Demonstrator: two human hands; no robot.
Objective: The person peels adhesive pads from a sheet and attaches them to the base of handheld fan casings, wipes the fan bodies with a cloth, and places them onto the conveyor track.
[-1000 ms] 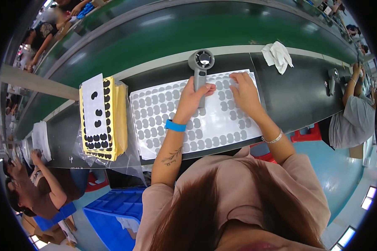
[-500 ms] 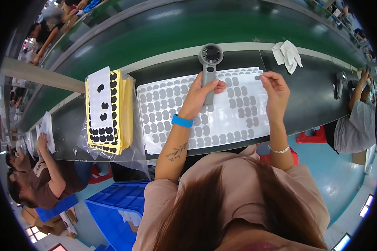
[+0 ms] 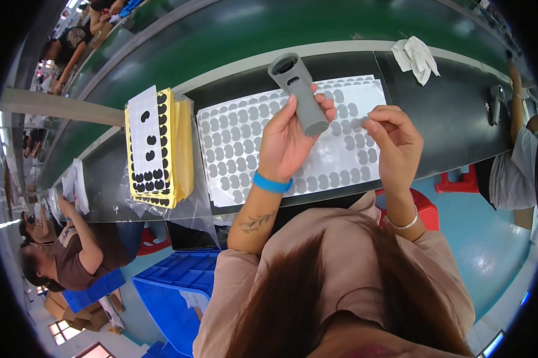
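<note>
My left hand (image 3: 284, 146) is closed round the grey handle of a handheld fan (image 3: 310, 110). The fan is tilted, its round head pointing away to the left and its handle's bottom end facing me. My right hand (image 3: 397, 140) pinches a small grey sticker (image 3: 365, 123) between thumb and forefinger, just right of the fan and apart from it. Beneath both hands lies a white sheet of grey bean-shaped stickers (image 3: 227, 152), on top of other such sheets; several places on its right side are bare.
To the left, a stack of yellow sheets with black stickers (image 3: 184, 149) lies on clear plastic, a white strip on top. A crumpled white cloth (image 3: 416, 58) and another fan (image 3: 497, 104) are at right. Blue crates (image 3: 173, 292) stand below the table; co-workers sit on both sides.
My left hand has turned and raised the fan, so its handle end now tips toward me. My right hand, still pinching the sticker, has moved slightly down. The whole view has shifted a little.
</note>
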